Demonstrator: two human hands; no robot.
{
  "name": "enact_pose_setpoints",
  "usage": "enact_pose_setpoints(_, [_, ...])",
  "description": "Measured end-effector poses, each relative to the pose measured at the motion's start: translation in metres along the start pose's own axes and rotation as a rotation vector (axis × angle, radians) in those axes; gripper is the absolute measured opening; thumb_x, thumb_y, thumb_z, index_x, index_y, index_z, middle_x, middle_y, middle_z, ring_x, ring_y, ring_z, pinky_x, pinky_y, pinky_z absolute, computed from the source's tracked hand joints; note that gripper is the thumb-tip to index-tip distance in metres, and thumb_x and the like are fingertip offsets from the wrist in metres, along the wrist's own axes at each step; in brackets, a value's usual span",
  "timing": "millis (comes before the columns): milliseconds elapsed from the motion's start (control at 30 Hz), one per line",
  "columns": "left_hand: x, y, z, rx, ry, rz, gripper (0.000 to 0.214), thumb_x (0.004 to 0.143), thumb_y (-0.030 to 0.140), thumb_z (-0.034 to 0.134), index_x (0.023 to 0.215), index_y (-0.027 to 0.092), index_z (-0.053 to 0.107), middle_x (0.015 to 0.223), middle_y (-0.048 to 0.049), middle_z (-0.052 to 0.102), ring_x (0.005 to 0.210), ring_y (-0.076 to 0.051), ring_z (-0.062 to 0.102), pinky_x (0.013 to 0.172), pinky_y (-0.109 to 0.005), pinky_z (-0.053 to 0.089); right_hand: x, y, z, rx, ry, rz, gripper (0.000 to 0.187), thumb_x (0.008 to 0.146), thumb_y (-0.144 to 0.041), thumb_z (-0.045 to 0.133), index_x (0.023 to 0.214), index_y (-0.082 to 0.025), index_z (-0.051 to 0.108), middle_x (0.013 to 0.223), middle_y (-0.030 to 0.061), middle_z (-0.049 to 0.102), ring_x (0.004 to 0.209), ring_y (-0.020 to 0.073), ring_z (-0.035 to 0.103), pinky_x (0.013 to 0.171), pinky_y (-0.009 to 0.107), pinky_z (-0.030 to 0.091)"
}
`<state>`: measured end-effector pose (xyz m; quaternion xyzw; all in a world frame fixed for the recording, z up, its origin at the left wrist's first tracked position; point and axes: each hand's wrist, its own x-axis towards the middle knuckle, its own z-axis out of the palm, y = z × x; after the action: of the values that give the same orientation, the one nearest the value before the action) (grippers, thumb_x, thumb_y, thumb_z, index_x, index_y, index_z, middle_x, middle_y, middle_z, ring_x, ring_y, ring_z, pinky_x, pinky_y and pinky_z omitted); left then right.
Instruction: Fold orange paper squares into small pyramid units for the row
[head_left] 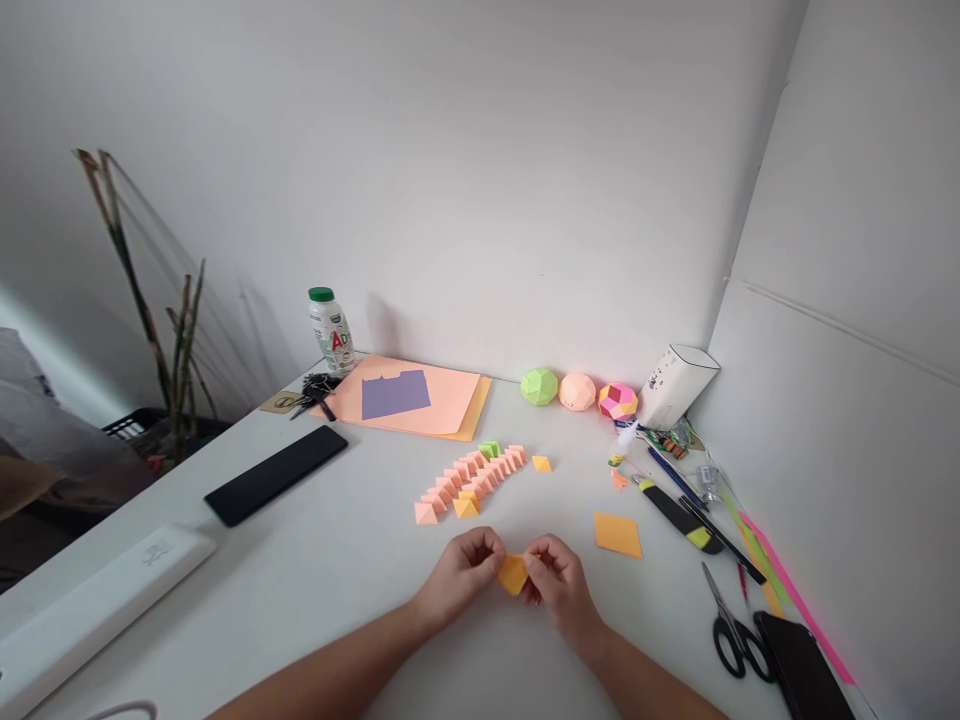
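Between my two hands is a small piece of orange paper [513, 575], just above the white table. My left hand [470, 567] pinches its left edge, and my right hand [556, 575] grips its right edge; the fingers hide parts of the paper. Beyond them stand two rows of small folded paper pieces [450, 484], mostly peach with a few in orange and green. A single folded orange piece [541, 464] lies to the right of these rows. Nearer my right hand, a flat orange paper square [618, 535] rests on the table.
Along the right lie a utility knife [679, 515], scissors [735, 625], a glue bottle [622, 443] and a phone [802, 665]. Paper balls [577, 392] line the wall. Peach sheets [450, 395], a white bottle [331, 332], a black slab [277, 474] and a white bar [105, 620] are leftward.
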<state>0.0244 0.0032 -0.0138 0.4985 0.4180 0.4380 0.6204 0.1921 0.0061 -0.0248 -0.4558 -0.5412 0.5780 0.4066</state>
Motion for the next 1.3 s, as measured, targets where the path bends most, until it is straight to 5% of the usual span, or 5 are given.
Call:
enact_pose_setpoints(267, [-0.0008, -0.0026, 0.0038, 0.100, -0.014, 0.023, 0.020, 0.074, 0.032, 0.060, 0.065, 0.016, 0.050, 0.063, 0.0007, 0.054, 0.059, -0.012, 0.050, 0.057, -0.024, 0.040, -0.0008, 0.0008, 0.0006, -0.094, -0.056, -0.036, 0.025, 0.078, -0.041, 0.057, 0.071, -0.017, 0.054, 0.058, -0.0026, 0.052, 0.047, 0.0108, 0.052, 0.046, 0.022, 0.042])
enact_pose_setpoints(500, [-0.0003, -0.0028, 0.0009, 0.047, 0.005, -0.015, 0.030, 0.076, 0.044, 0.058, 0.068, 0.017, 0.049, 0.062, 0.0010, 0.053, 0.058, -0.013, 0.049, 0.056, -0.024, 0.038, 0.0015, 0.0010, 0.0002, 0.038, 0.059, 0.061, 0.020, 0.074, -0.033, 0.058, 0.066, -0.019, 0.046, 0.042, -0.0065, 0.049, 0.037, 0.0092, 0.043, 0.040, 0.020, 0.035])
enact_pose_setpoints(700, [0.0018, -0.0022, -0.0008, -0.018, 0.098, -0.057, 0.036, 0.074, 0.051, 0.059, 0.067, 0.017, 0.049, 0.060, 0.0035, 0.048, 0.055, -0.011, 0.044, 0.054, -0.022, 0.035, 0.0045, -0.0032, -0.0022, 0.205, 0.117, 0.048, 0.022, 0.075, -0.034, 0.056, 0.065, -0.019, 0.043, 0.054, -0.0036, 0.056, 0.039, 0.0078, 0.044, 0.040, 0.020, 0.033])
enact_pose_setpoints(933, [0.0007, -0.0024, 0.0012, -0.098, 0.020, -0.066, 0.036, 0.075, 0.052, 0.058, 0.074, 0.017, 0.050, 0.063, 0.0010, 0.056, 0.057, -0.013, 0.052, 0.055, -0.024, 0.039, 0.0036, -0.0029, -0.0011, 0.152, 0.009, 0.020, 0.027, 0.080, -0.044, 0.058, 0.080, -0.020, 0.045, 0.051, -0.0070, 0.050, 0.043, 0.0092, 0.047, 0.043, 0.020, 0.036])
enact_pose_setpoints(1300, [0.0004, 0.0065, 0.0035, -0.217, 0.010, -0.013, 0.029, 0.079, 0.045, 0.058, 0.074, 0.017, 0.055, 0.063, -0.0010, 0.065, 0.060, -0.017, 0.061, 0.065, -0.032, 0.049, 0.0037, 0.0023, -0.0021, 0.077, 0.041, 0.043, 0.036, 0.078, -0.046, 0.061, 0.099, -0.018, 0.052, 0.060, -0.0045, 0.055, 0.044, 0.0081, 0.050, 0.044, 0.020, 0.038])
